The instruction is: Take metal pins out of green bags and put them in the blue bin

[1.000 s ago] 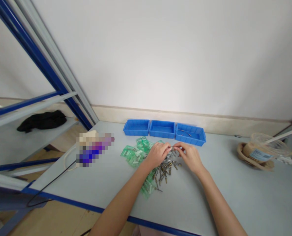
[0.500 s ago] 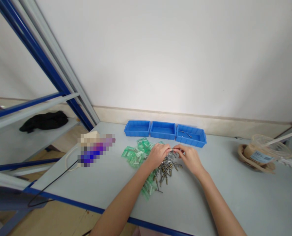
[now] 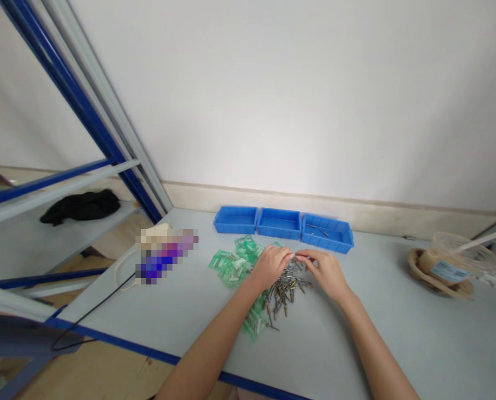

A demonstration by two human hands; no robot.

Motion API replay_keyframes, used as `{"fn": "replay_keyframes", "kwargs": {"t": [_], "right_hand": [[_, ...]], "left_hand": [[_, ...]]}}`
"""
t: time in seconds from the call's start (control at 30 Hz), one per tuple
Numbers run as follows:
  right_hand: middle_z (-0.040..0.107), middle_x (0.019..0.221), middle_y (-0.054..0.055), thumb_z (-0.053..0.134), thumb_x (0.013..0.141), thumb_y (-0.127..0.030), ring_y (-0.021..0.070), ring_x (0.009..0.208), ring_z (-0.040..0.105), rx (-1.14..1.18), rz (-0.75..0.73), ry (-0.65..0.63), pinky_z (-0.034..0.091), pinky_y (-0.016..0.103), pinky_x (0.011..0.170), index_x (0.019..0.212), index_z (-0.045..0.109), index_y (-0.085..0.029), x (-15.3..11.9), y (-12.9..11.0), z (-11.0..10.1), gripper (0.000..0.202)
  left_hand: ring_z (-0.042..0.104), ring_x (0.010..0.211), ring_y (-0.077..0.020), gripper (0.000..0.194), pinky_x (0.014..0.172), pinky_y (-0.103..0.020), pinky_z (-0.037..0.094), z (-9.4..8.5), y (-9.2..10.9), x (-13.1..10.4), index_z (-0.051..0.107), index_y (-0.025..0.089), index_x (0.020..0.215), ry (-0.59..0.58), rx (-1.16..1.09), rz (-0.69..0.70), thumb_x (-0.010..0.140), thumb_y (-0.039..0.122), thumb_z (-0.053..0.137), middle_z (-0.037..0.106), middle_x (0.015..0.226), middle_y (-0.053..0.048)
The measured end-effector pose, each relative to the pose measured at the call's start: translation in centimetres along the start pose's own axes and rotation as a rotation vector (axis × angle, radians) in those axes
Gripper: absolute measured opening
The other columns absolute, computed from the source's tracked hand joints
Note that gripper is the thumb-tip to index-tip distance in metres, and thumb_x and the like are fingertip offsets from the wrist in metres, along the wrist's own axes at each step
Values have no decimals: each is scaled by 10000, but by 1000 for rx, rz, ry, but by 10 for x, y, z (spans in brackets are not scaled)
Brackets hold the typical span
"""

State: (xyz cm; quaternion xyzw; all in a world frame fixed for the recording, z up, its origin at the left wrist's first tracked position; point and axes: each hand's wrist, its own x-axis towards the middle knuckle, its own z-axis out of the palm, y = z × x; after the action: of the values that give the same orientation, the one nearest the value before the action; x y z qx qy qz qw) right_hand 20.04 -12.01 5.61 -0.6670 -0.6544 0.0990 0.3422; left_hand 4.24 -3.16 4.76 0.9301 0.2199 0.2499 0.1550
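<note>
Over a heap of small metal pins (image 3: 282,291), some with brass-coloured ends, my two hands meet almost fingertip to fingertip. My left hand (image 3: 274,262) has its fingers pinched together on something too small to make out. My right hand (image 3: 321,268) is pinched too, close to the same spot, and what it holds is also unclear. Green-printed clear bags (image 3: 233,264) lie left of the heap, partly under it. Behind stand three blue bins: the left (image 3: 236,226) and middle (image 3: 278,229) look empty, while the right bin (image 3: 327,240) holds a few thin pins.
A plastic tub (image 3: 444,266) sits in a brown bowl-like holder at the right. On the left are a blurred-out purple and blue object (image 3: 160,264) and a black cable (image 3: 93,304). A black cloth (image 3: 81,205) lies on a shelf beyond the table's left side.
The whole view has shifted slightly, so everything appears a little further right and lower. My hands stay together above the pins, with a slightly wider gap between the fingertips.
</note>
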Motion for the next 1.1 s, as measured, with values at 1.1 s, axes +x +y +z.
{"fn": "replay_keyframes", "kwargs": {"t": [1.1], "right_hand": [[697, 832, 7, 418, 899, -385, 166, 711, 627, 2, -7, -3, 405, 258, 665, 891, 643, -234, -1, -3, -3, 271]], "left_hand": [[540, 685, -134, 302, 719, -268, 375, 0, 1, 0, 564, 180, 774, 24, -59, -6, 954, 293, 349, 609, 699, 9]]}}
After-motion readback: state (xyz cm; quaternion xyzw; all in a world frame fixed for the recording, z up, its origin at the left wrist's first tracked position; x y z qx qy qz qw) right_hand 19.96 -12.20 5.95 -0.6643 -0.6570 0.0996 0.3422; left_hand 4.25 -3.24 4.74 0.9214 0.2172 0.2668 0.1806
